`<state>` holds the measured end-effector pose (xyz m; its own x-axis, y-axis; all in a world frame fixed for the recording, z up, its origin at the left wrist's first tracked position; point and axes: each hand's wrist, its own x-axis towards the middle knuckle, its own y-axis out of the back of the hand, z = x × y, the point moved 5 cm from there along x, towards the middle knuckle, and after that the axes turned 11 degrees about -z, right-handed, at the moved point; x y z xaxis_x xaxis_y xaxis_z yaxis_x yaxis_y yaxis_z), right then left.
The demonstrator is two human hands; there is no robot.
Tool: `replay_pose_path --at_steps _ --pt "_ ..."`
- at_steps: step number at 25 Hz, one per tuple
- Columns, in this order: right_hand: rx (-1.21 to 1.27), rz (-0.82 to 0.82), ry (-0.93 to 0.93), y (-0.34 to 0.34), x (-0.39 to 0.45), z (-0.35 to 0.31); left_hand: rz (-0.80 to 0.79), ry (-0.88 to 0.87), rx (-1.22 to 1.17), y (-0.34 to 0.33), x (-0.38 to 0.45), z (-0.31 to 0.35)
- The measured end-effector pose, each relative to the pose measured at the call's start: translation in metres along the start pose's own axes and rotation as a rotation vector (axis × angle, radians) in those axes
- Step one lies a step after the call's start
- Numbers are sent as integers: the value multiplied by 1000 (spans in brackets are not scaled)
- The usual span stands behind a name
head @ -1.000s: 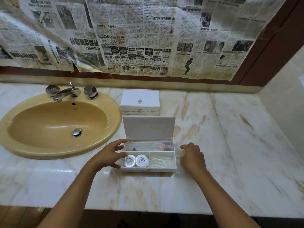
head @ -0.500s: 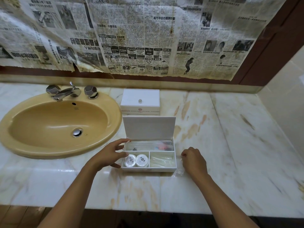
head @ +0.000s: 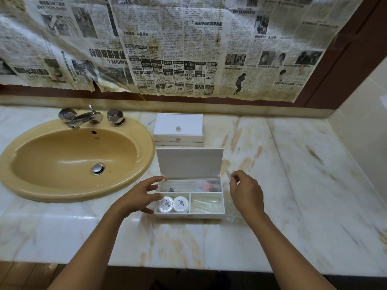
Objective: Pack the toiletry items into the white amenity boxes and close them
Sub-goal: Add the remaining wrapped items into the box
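Open box (head: pixel 189 214): two round soaps (head: pixel 173 204) front-left, clear packets elsewhere. Left hand (head: pixel 138 195) relaxed beside box. Right hand (head: pixel 246 191) pinches clear packet (head: pixel 228 175). Second box (head: pixel 178 129) lidded.

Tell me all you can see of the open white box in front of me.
The open white box sits on the marble counter, right of the sink, lid upright at the back. Three compartments: the long rear one holds clear-wrapped items, front left two round white packets, front right clear wrapped items. The left hand touches its left side; the right hand, beside it, pinches a clear wrapper.
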<state>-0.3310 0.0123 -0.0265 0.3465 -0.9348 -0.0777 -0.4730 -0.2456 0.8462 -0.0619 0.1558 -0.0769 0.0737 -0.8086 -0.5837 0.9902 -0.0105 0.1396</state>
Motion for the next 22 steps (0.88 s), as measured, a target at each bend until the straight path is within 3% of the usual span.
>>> replay_pose_path --at_steps 3,7,13,22 --pt "41 -17 120 4 -4 -23 1 -2 4 0 0 0" --pt "-84 -153 268 -12 -14 -47 10 -4 6 -1 -1 3" --pt "-278 -480 177 -63 -26 -46 10 -3 5 -1 -2 3" --pt "-214 -472 187 -64 -25 -48 8 -13 5 0 0 0"
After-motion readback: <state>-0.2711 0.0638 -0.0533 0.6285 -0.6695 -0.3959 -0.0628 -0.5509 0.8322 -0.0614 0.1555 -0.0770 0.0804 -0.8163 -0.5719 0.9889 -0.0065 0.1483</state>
